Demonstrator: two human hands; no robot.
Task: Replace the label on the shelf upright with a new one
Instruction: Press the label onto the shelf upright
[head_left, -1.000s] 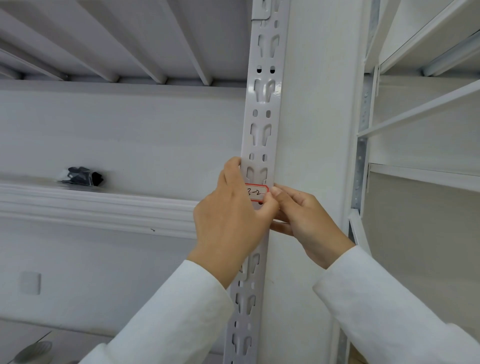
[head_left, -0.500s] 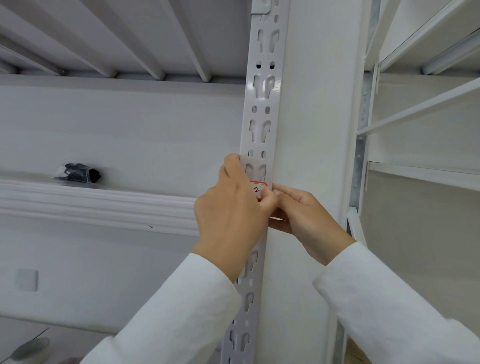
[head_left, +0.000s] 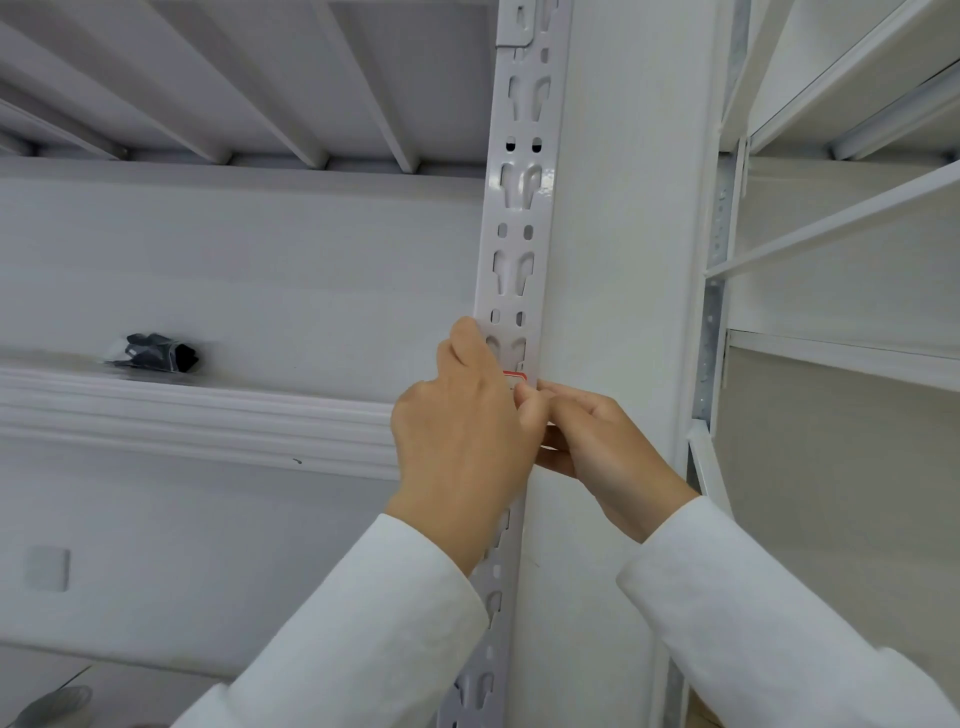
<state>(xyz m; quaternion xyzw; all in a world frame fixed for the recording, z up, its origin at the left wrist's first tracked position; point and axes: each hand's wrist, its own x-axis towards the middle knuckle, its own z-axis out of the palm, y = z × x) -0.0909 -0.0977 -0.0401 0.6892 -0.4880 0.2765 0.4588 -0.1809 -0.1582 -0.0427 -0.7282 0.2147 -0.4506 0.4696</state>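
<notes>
Nearest the camera, two white sleeves rise from the lower edge of the frame toward its centre. The left hand (head_left: 457, 447) lies over the front of the shelf upright (head_left: 514, 234), its fingers curled against the slotted face and covering most of the label (head_left: 515, 375); whether they pinch the label or only press on it cannot be told. The right hand (head_left: 597, 441) meets it from the right, fingertips curled and pinched together at the label's right edge. Only the label's red-bordered upper right corner shows, just right of centre frame, on the upright's face. Judged from this, the step in hand is work at the label's edge, either peeling the old one or seating the new; which one cannot be told. The next move calls for a steady pull or press along the label, with the strip kept flat against the metal. The label's long axis appears to run across the upright, left to right in the frame; the upright itself runs from bottom centre to top centre, leaning slightly right. Farther back, at centre left, a dark bundle (head_left: 153, 353) rests on a white ledge (head_left: 208, 415).
</notes>
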